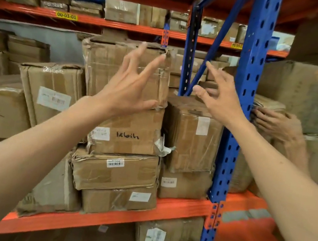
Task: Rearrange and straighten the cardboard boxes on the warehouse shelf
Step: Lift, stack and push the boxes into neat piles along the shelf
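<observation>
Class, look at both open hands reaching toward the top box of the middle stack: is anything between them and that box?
Nothing visible blocks either the left hand or right hand from the top box.

Orange shelf beams [160, 206] cross a blue perforated upright [247, 93] (yellow location label [66, 16] above).

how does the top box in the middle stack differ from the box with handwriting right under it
The top box stands taller and leans, its top tipped left; the handwritten box is squatter and sits squarer. The handwritten box shows black marker writing and a white barcode label on its front; the top box's front shows only clear tape. The left hand reaches in front of the top box, not the lower one. Both are worn brown cardboard with crushed corners.
</observation>
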The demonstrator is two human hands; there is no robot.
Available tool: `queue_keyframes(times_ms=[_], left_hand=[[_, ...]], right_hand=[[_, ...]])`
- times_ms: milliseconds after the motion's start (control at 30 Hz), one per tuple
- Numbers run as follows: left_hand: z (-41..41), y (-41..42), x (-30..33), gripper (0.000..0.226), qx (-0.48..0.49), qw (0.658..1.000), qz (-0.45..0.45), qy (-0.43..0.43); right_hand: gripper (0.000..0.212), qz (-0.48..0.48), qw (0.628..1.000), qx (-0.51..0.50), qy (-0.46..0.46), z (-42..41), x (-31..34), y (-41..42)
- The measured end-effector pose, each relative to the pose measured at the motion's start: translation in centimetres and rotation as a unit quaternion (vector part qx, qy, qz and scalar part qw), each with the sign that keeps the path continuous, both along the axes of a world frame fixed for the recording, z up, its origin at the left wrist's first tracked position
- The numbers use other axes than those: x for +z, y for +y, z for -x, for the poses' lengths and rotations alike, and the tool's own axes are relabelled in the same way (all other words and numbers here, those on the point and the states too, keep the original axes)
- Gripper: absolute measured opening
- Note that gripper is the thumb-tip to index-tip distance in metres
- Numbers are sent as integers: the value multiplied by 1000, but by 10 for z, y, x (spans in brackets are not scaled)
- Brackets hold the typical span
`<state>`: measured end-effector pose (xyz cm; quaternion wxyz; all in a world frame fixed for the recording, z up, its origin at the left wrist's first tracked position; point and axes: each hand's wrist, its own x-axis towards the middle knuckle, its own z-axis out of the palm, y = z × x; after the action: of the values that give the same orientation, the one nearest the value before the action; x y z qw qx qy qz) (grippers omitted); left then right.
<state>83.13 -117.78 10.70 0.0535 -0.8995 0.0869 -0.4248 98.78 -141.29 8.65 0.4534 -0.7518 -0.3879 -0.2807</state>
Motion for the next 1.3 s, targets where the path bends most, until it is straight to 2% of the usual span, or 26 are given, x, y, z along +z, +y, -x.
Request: queue_keyframes(times_ms=[100,167,233,300,433,567,667,733,833,1000,1133,1200,1300], left_hand=[[-22,-40,-13,98,-121,988,-41,84],[-43,-63,-23,97,-137,979,-71,132],[-67,-82,-34,102,-107,975,-76,181],[-89,-95,-40,112,-46,971,-63,226],[-117,-97,-40,133,54,951,10,305],[-128,-88,-39,140,74,929,61,357],[-134,-81,-45,139,55,927,92,360],[-138,-77,-52,136,31,933,112,340],[-142,-73,-57,129,-1,942,132,309],[-139,-71,-60,117,-9,949,143,280],[-129,-72,-62,110,-27,952,222,211],[-121,-73,-64,108,-48,943,286,162],[-108,-75,-82,101,-74,931,336,125]], right_hand=[[78,-19,996,-47,77,-10,-30,-25],[74,-37,990,-49,129,-14,-61,-37],[78,-55,977,-62,194,-17,-98,-45],[92,-61,960,-88,261,-20,-139,-49],[107,-41,924,-75,372,-23,-200,-47],[109,-95,889,1,448,-22,-216,-34],[113,-183,859,58,475,-23,-217,-16],[122,-237,839,80,483,-23,-215,-3],[138,-265,841,55,469,-29,-208,12],[134,-256,858,-47,442,-36,-196,20],[134,-220,905,-78,355,-47,-164,-2],[127,-195,929,-80,305,-52,-144,-17],[121,-161,950,-83,255,-45,-140,-27]])
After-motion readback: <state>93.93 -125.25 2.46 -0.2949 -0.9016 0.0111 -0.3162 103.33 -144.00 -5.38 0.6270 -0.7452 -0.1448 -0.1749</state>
